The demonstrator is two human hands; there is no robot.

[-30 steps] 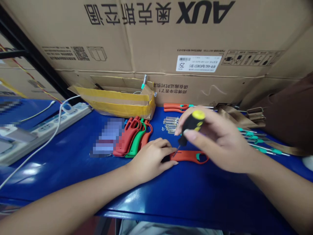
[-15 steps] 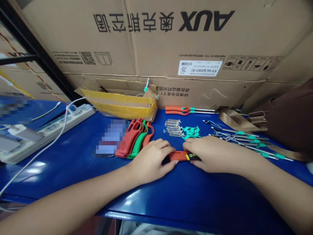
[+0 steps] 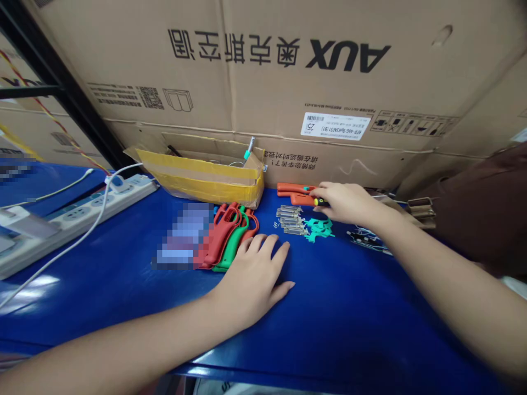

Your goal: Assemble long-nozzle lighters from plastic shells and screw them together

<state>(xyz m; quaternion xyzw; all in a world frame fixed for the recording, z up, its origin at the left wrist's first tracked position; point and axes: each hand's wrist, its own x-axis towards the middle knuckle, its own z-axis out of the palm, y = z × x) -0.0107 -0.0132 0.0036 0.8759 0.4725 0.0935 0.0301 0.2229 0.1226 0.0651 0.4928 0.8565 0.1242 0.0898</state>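
Observation:
My left hand (image 3: 255, 274) lies flat on the blue table (image 3: 349, 323), fingers spread and nothing in it, just right of a stack of red and green plastic handles (image 3: 226, 233). Farther back my right hand (image 3: 346, 202) is closed round a screwdriver (image 3: 317, 202); only the yellow and black end shows. Its fingers touch the orange handles (image 3: 293, 190) lying near the cardboard wall. Small metal pieces (image 3: 290, 219) and teal plastic bits (image 3: 318, 228) lie between the two hands.
A low yellow-taped carton (image 3: 201, 173) stands at the back left. A white power strip (image 3: 82, 211) with a cable lies at the left. A big cardboard box (image 3: 267, 82) walls off the back. A brown bag (image 3: 486, 208) sits at the right, with wire parts (image 3: 366, 238) under my right forearm.
My right hand laid the screwdriver down against the orange piece, then moved back to the orange handles. The orange piece is gone from in front of my left hand, which has flattened out.

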